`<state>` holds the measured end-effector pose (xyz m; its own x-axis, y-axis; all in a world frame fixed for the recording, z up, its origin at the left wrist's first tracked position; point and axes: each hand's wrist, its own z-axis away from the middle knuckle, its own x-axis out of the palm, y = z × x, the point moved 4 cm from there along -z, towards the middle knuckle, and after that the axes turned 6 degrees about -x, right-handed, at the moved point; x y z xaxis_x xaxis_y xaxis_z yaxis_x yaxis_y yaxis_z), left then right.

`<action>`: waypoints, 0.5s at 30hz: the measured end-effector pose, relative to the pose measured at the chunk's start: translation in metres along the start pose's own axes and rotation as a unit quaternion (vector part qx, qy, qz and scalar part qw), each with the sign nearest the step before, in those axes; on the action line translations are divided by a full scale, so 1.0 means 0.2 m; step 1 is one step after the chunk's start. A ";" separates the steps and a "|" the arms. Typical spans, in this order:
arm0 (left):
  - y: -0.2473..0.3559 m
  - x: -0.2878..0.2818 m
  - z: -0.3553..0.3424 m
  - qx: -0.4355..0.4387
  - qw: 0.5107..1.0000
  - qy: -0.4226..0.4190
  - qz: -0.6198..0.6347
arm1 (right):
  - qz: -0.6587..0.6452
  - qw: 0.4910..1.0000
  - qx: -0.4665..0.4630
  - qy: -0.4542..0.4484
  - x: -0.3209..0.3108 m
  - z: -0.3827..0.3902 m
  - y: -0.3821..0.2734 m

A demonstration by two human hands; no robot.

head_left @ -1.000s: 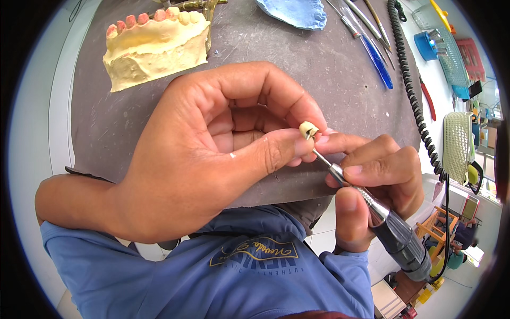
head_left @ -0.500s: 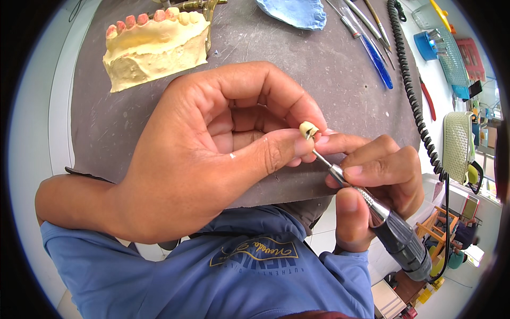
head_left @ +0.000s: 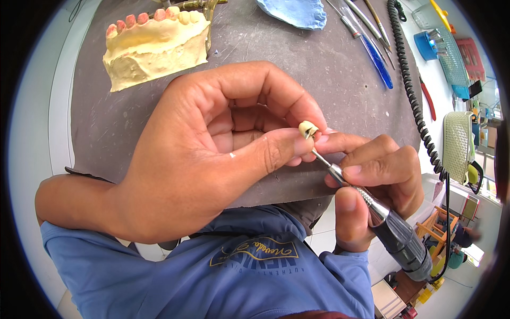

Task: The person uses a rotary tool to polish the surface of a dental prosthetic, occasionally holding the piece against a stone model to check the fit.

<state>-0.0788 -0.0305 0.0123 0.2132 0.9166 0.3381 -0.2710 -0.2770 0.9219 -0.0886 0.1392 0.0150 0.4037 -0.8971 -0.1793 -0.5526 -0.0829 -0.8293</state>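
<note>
A small cream tooth crown (head_left: 309, 127) with a dark hollow is pinched between the thumb and index finger of my left hand (head_left: 196, 149), whose other fingers curl behind. My right hand (head_left: 382, 170) grips a rotary handpiece (head_left: 394, 235) of silver and dark grey, its thin shank pointing up-left to the crown. The bit's very tip is hard to make out at the crown. A finger of my right hand reaches beside the left fingertips. Behind my hands, at upper left, a yellow plaster dental model (head_left: 154, 61) with pink-marked teeth sits by a metal fixture (head_left: 211, 13).
On the grey work mat (head_left: 111, 127) lie a blue material piece (head_left: 292, 13) and several slim tools (head_left: 377, 61). A coiled cord (head_left: 409, 85) runs down the right, beside red pliers (head_left: 427, 98) and baskets (head_left: 454, 143). Other people (head_left: 457, 258) are small at the far right.
</note>
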 end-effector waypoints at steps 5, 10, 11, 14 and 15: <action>0.01 0.00 0.00 -0.012 1.000 -0.004 0.003 | -0.038 0.998 0.027 0.034 0.00 0.01 -0.01; 0.00 0.00 0.00 -0.012 1.000 0.000 0.008 | -0.019 0.999 0.010 0.033 0.00 0.01 0.01; 0.00 0.00 0.00 -0.013 1.000 0.001 0.011 | -0.006 0.999 -0.009 0.039 0.00 0.01 0.01; -0.01 0.00 0.00 0.014 1.000 -0.008 -0.007 | 0.015 0.998 -0.037 0.042 0.01 0.00 0.02; -0.01 0.00 0.00 0.013 1.000 -0.008 -0.006 | 0.019 0.998 -0.041 0.040 0.01 0.00 0.02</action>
<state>-0.0794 -0.0305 0.0106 0.2319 0.9153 0.3294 -0.2442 -0.2730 0.9305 -0.0904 0.1374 0.0115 0.3237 -0.9318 -0.1644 -0.6259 -0.0806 -0.7758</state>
